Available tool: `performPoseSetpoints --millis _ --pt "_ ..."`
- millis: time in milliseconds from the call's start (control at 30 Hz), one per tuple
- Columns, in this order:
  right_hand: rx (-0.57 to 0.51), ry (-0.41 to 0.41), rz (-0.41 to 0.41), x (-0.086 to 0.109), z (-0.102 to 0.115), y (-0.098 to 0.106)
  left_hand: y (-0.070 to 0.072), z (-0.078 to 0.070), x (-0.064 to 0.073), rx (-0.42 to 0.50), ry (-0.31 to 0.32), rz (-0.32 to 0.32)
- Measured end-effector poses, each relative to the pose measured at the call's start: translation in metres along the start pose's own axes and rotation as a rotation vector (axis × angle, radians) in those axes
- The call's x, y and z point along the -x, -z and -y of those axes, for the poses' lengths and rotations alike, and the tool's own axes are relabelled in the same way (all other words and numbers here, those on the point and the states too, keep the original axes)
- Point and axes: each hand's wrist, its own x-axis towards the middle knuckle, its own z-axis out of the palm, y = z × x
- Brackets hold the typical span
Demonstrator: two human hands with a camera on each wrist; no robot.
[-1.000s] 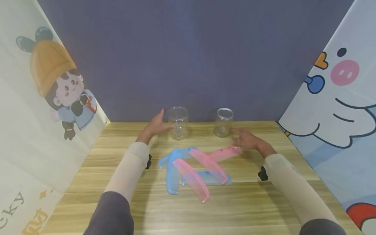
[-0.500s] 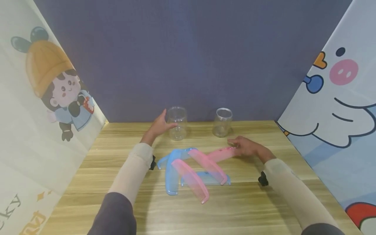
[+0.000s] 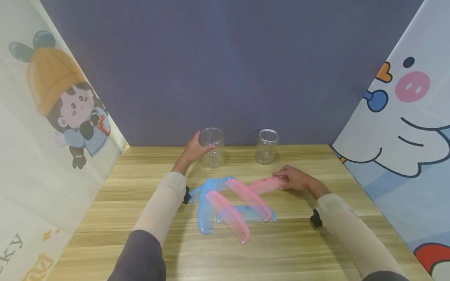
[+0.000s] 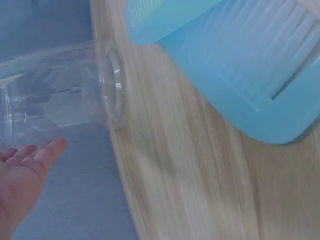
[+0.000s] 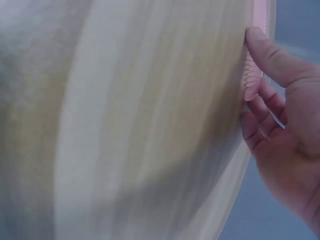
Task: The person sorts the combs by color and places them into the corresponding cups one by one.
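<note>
The far pink comb lay on the table, at the far right of the pile, and the right hand pinched its right end between thumb and fingers. Its left end met the middle pink comb, perhaps running under it; I could not tell. If they did overlap, a quick lift could have dragged the other combs along, and a hold so close to the tip could have let the comb swivel or slip. The left hand was spread at the left side of the left jar, thumb reaching across its near side; how firmly it pressed, I could not tell. That jar looked light, so an uneven push might well have tipped it. The right jar, bright at the rim, stood upright just beyond the right hand, where a careless knuckle could have knocked it. Both jars were clear, and no contents showed through either. Nearer lay the near pink comb, across the left blue comb and the near blue comb, with the far blue comb behind. A dark panel rose at the far edge.
</note>
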Motion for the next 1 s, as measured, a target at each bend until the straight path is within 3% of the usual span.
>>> performPoseSetpoints --millis 500,1000 --pt "-0.024 -0.010 -0.051 0.003 -0.009 -0.006 -0.002 0.001 -0.001 0.012 0.031 0.009" --pt "-0.063 -0.031 -0.010 0.007 -0.004 0.004 -0.004 -0.003 -0.003 0.061 0.000 -0.007"
